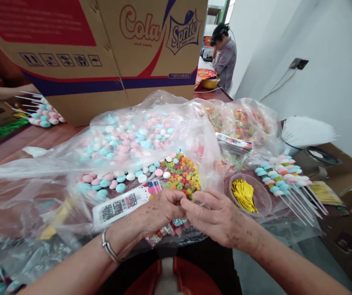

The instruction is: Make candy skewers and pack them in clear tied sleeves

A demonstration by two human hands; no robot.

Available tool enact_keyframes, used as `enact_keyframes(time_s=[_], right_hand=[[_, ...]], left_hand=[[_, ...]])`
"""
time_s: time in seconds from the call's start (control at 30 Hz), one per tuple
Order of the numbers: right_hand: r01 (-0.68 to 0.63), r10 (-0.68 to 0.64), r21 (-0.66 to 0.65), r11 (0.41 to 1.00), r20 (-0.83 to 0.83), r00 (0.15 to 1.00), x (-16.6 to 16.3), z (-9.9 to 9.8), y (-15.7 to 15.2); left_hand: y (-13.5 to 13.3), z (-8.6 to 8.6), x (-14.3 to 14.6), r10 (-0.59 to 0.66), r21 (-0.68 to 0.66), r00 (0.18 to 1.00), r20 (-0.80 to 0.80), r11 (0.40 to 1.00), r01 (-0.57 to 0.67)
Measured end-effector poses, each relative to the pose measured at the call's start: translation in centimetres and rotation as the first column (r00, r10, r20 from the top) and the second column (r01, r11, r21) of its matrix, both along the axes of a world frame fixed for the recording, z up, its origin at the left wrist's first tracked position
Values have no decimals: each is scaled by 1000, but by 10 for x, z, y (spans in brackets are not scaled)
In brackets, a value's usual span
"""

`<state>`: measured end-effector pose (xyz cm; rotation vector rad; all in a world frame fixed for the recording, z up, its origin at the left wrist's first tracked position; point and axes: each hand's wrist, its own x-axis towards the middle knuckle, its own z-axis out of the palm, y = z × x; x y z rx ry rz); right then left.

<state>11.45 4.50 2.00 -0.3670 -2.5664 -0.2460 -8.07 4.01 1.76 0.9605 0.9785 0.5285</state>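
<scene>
My left hand and my right hand meet fingertip to fingertip at the near edge of the table, both pinched on a small piece I cannot make out. Just beyond the fingers lies a heap of colourful ring candies. Pastel pink, blue and white candies fill a clear plastic bag behind them. A printed white packet lies under my left hand. A clear cup of gold twist ties stands right of my right hand.
Finished candy sticks lie at the right, more candy sticks at the far left. A big Cola/Sprite carton stands behind the bags. White sticks and a cardboard box are at the right. Another person works in the background.
</scene>
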Motion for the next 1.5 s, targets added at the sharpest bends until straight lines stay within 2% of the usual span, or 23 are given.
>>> enact_keyframes(time_s=[0.1,0.2,0.27,0.33,0.4,0.47,0.57,0.6,0.63,0.67,0.73,0.8,0.83,0.9,0.97,1.03,1.1,1.17,1.23,1.27,1.4,1.43,1.5], right_hand=[[-93,102,-97,991,92,990,2,7,-1],[-52,77,-151,987,167,983,-3,6,-8],[56,-35,-124,991,165,986,-9,1,-14],[214,-207,-79,974,91,974,-17,-6,-18],[372,-373,-58,927,-26,927,-27,-13,-16],[486,-498,-113,867,-149,854,-36,-16,-9],[495,-612,-377,783,-322,722,-44,-12,6],[443,-636,-485,754,-373,675,-46,-9,9],[369,-653,-578,728,-420,630,-48,-4,11],[289,-664,-649,704,-457,591,-50,0,11],[156,-662,-715,681,-510,549,-56,9,5],[66,-605,-705,706,-551,575,-64,14,-6],[28,-559,-686,727,-567,606,-68,15,-11],[-40,-477,-665,746,-575,665,-74,13,-19],[-73,-473,-708,702,-540,696,-77,10,-21],[-55,-535,-765,642,-498,683,-76,8,-17],[-31,-578,-774,633,-498,646,-75,7,-13],[-60,-561,-754,654,-536,631,-77,7,-13],[-170,-530,-777,605,-553,643,-82,7,-19],[-243,-530,-813,529,-540,654,-87,6,-24],[-410,-553,-910,64,-374,744,-105,-1,-42],[-399,-524,-917,18,-348,777,-108,-3,-45],[-335,-431,-937,98,-343,835,-110,-6,-47]], left_hand=[[2,1,-7,-199,-43,979,-39,979,197],[1,5,-11,-298,-36,943,-144,954,296],[-1,9,-10,-277,63,913,-299,949,308],[-3,14,-6,-126,286,836,-534,903,319],[-7,15,1,151,535,697,-701,757,375],[-12,14,7,435,732,605,-667,534,423],[-23,8,9,659,925,664,-353,141,352],[-27,6,8,656,955,711,-253,53,291],[-32,4,7,620,975,760,-194,36,219],[-35,3,5,568,985,805,-173,110,134],[-38,4,3,484,888,864,-140,447,-106],[-34,12,0,489,551,872,-21,733,-397],[-30,18,-3,525,364,848,75,777,-513],[-22,34,-14,579,137,760,294,762,-633],[-19,49,-29,518,167,729,447,753,-637],[-21,57,-43,259,293,870,419,868,-400],[-24,55,-51,94,332,963,252,926,-177],[-26,46,-51,179,280,974,142,936,-213],[-26,35,-45,368,210,916,160,894,-396],[-27,31,-40,457,181,868,194,853,-489],[-32,31,-21,707,131,662,249,652,-746],[-35,33,-19,755,141,607,247,592,-794],[-42,40,-25,821,197,521,231,485,-852]])
